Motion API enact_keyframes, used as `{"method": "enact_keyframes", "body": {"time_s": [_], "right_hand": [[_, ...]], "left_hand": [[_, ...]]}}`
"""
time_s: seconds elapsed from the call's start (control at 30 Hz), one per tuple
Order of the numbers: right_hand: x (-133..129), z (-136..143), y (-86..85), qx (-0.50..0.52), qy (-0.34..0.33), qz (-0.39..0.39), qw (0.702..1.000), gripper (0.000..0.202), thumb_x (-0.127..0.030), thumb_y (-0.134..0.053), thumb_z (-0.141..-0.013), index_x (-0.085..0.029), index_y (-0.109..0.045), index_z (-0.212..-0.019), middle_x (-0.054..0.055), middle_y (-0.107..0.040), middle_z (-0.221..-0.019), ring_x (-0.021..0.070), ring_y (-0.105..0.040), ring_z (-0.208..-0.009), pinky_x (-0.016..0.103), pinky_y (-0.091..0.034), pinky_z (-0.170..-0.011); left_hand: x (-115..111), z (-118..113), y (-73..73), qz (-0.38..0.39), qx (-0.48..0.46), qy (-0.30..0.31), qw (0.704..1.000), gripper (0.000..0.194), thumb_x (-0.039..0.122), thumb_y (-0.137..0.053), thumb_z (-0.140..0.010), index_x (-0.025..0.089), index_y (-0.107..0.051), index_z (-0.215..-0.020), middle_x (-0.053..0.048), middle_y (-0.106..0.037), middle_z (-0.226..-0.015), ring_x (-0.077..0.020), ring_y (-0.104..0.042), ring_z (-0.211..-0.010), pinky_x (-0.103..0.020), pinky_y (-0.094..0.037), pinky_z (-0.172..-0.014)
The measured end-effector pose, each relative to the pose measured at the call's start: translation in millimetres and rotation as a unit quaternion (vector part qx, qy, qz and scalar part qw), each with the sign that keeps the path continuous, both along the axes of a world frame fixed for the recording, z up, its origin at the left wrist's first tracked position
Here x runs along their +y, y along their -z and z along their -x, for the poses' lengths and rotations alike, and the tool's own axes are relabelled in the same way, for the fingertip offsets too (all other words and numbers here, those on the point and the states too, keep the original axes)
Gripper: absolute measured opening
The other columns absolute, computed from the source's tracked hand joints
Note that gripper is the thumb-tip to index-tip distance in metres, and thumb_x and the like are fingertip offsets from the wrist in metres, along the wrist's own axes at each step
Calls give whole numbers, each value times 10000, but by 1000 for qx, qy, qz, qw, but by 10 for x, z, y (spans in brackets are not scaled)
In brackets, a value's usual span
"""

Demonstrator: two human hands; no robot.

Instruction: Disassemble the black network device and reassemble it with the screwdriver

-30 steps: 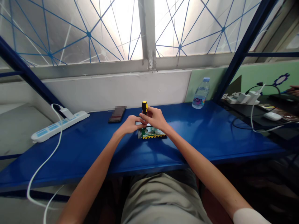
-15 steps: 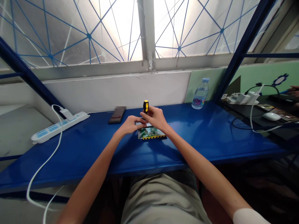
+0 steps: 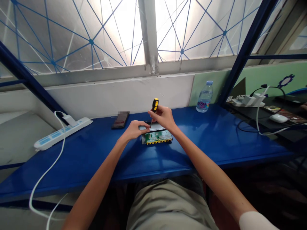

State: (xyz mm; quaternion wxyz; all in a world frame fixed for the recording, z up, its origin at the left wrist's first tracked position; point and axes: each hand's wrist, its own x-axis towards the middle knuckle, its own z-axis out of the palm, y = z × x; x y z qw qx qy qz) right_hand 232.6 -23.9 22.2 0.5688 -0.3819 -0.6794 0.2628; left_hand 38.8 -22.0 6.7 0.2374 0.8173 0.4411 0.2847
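As the person leans over the blue bench (image 3: 91,159), I see in the head view a green circuit board (image 3: 159,137) lying flat just beyond both forearms, its long axis running side to side and its yellow-and-black edge facing the person. A silvery metal strip (image 3: 157,127) runs along its far side. The right hand (image 3: 165,117), above the strip, has its fingers closed around a black-and-yellow screwdriver (image 3: 155,104), whose handle tips to the right while the shaft slants down and left. Its lower end comes beside the fingertips of the left hand (image 3: 133,129), which reaches in from the left and is nearer that end. Those fingertips sit close together at the strip; whether they pinch anything, I can't tell.
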Motion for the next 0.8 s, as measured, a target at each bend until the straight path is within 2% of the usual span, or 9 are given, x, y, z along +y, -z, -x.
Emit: {"method": "enact_keyframes", "body": {"time_s": [0.1,0.23,0.3,0.37,0.43,0.5,0.6,0.7,0.8], "right_hand": [[120,-241,-40,8,26,-7,1000,298,-471,-693,-823,-174,-672,-829,34,-712,-698,177,-676,-579,285,-495,-576],[241,-710,-31,-37,120,1,992,339,-488,-705,-793,-156,-700,-726,29,-669,-552,169,-617,-483,282,-458,-546],[263,-949,34,-84,173,15,981,323,-463,-706,-782,-143,-742,-750,16,-632,-486,167,-599,-470,280,-443,-560],[264,-1158,146,-155,223,23,962,297,-427,-719,-750,-134,-770,-761,26,-641,-505,177,-605,-516,274,-403,-551],[254,-1315,285,-245,243,32,938,283,-412,-716,-733,-136,-771,-704,47,-667,-551,195,-618,-579,279,-372,-546],[241,-1410,417,-314,236,68,917,264,-402,-708,-736,-150,-781,-712,68,-704,-617,214,-640,-633,284,-376,-553],[230,-1444,543,-385,242,111,884,238,-365,-715,-727,-163,-801,-818,111,-757,-768,264,-683,-748,298,-415,-589],[233,-1406,579,-427,234,127,864,275,-363,-698,-752,-178,-799,-929,130,-774,-901,292,-703,-851,302,-445,-628],[234,-1371,576,-454,223,139,852,336,-408,-666,-793,-183,-782,-1013,133,-770,-991,303,-703,-931,297,-451,-655]], "left_hand": [[-36,-11,-14,-30,-2,-2,1000,167,323,-719,-759,200,-792,-844,-36,-789,-884,-253,-720,-908,-340,-530,-870],[-83,-123,-20,-81,-6,15,997,148,298,-695,-800,202,-784,-868,-38,-785,-927,-224,-720,-890,-325,-533,-855],[-81,-267,-29,-103,1,34,994,125,256,-690,-804,204,-785,-868,-32,-784,-910,-211,-722,-876,-313,-535,-854],[-50,-472,-43,-125,19,57,990,112,212,-696,-798,209,-788,-861,-27,-785,-903,-204,-722,-871,-302,-532,-851],[7,-710,-52,-136,40,95,985,124,186,-686,-810,218,-793,-864,-19,-787,-914,-196,-720,-877,-288,-531,-842],[85,-942,-42,-144,76,124,979,143,164,-691,-804,221,-798,-879,-15,-790,-918,-198,-720,-877,-285,-529,-839],[204,-1209,24,-130,111,119,978,172,129,-703,-787,217,-802,-897,-14,-797,-928,-209,-728,-908,-288,-529,-846],[279,-1352,117,-114,123,106,980,200,108,-694,-791,214,-804,-920,-22,-799,-945,-217,-732,-929,-289,-529,-853],[291,-1385,160,-118,120,112,979,197,124,-687,-810,225,-803,-932,-17,-794,-986,-219,-724,-971,-290,-524,-887]]}}
